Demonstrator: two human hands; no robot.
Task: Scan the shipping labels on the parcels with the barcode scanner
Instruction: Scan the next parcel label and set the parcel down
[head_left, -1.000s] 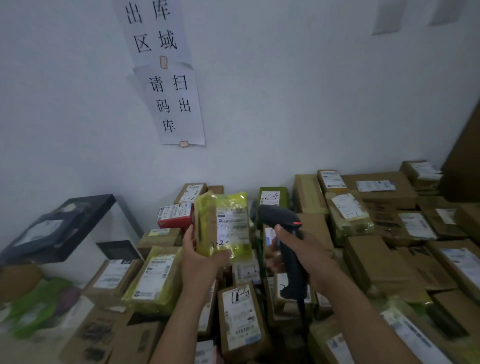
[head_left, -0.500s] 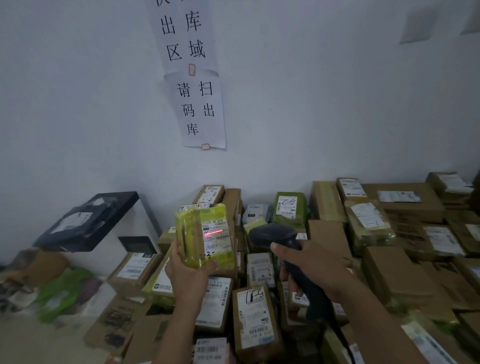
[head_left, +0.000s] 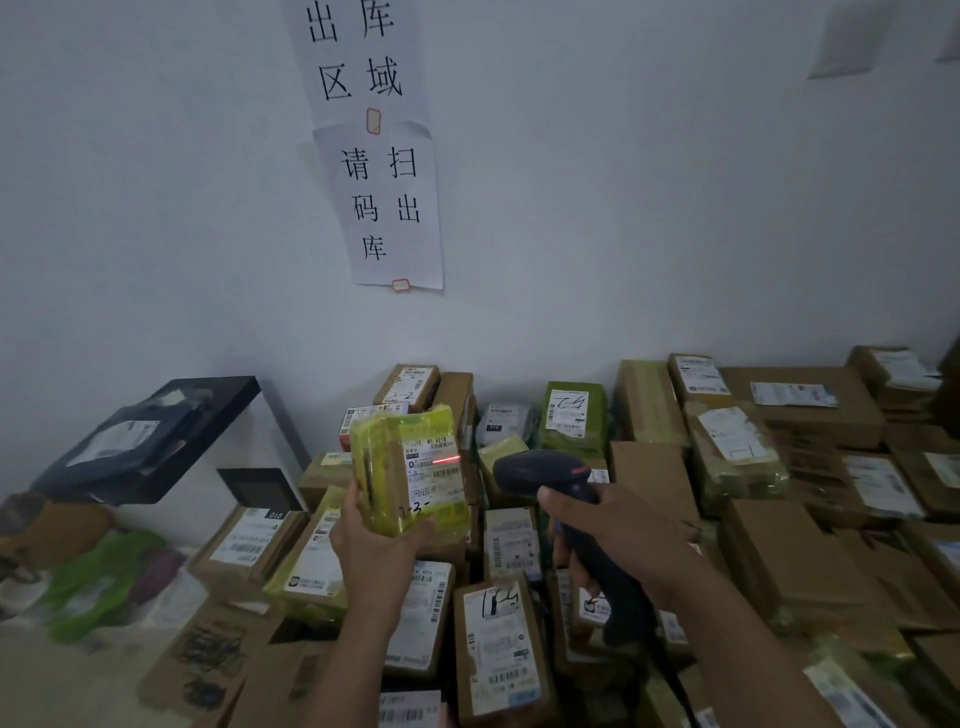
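My L hand (head_left: 376, 548) grips the yellow parcel (head_left: 379, 462) from below, held up over the parcel pile (head_left: 779, 545), R hand (head_left: 623, 535) curled round the scanner (head_left: 540, 470) grip, red beam (head_left: 445, 460) only on label (head_left: 434, 480) edge, so mid-scan imo, next I'd nudge aim left to centre it.

A dim room with a plain white wall (head_left: 649, 182).
Two paper signs (head_left: 387, 208) with big black writing hang on it, one under the other. At the left is a white stand (head_left: 218, 452) with a black top. The floor (head_left: 57, 691) is pale.
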